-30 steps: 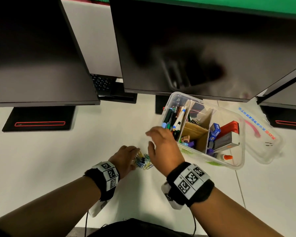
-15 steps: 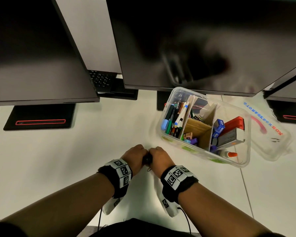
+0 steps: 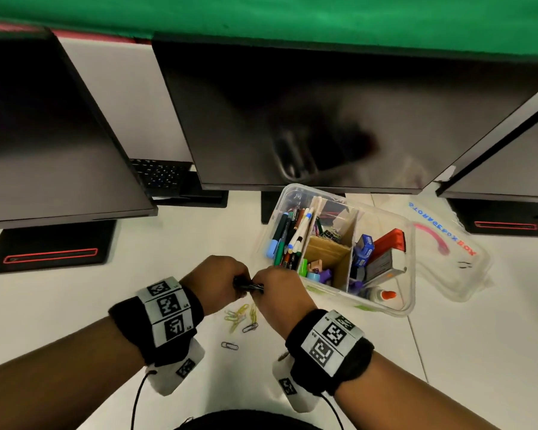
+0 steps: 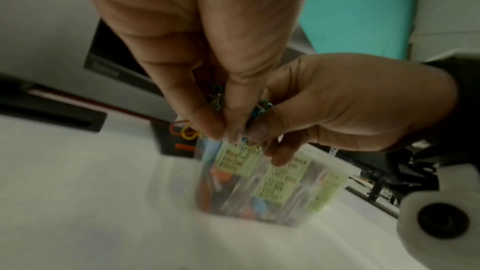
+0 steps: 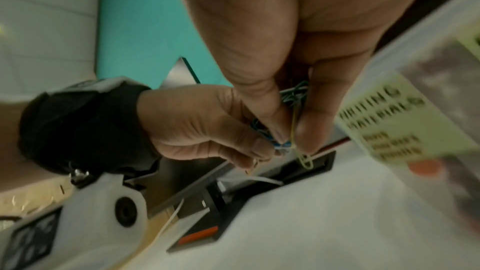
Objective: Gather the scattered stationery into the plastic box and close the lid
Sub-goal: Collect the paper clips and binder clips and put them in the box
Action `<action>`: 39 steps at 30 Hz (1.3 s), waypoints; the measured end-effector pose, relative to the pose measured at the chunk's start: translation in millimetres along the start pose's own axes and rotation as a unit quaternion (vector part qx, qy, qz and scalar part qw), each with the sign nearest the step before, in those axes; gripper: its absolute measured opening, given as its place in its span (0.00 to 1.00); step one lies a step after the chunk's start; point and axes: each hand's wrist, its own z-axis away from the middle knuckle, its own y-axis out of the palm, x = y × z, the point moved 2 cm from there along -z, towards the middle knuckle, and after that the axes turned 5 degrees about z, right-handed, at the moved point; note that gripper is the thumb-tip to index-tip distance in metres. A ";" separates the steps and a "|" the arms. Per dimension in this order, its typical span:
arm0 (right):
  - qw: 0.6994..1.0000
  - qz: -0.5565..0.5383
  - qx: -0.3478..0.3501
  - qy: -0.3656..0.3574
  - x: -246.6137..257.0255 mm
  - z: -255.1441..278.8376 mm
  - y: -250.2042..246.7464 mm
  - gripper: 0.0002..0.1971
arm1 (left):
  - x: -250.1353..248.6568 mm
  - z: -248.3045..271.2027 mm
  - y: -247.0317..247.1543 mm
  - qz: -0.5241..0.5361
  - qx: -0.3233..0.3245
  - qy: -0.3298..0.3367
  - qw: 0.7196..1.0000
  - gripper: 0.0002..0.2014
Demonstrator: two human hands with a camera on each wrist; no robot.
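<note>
Loose paper clips [image 3: 241, 318] between hands, monitors [image 3: 308, 119] behind box [image 3: 412, 274]

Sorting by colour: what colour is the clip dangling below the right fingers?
Pale yellow paper clip, clearest in the right wrist view.

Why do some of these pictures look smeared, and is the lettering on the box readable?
Head view: fairly sharp, the monitors bowed by the wide lens. Left wrist view: the box is smeared, its labels unreadable. Right wrist view: the hand is clearer, the box label blurred, only partly legible.
</note>
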 end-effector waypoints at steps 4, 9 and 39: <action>0.999 -0.010 -0.052 -0.009 -3.9 4.8 -44.1 0.12 | -25.4 -1.8 -28.2 -0.009 -0.029 0.020 0.999 0.11; 0.994 -0.037 -0.098 0.013 -30.3 0.8 -87.3 0.10 | -61.0 -26.3 -53.0 -0.004 -0.084 0.044 0.996 0.09; 0.983 -0.094 -0.053 0.146 -159.4 -36.0 -103.5 0.15 | -112.2 -130.6 -20.9 0.097 -0.095 0.029 0.990 0.12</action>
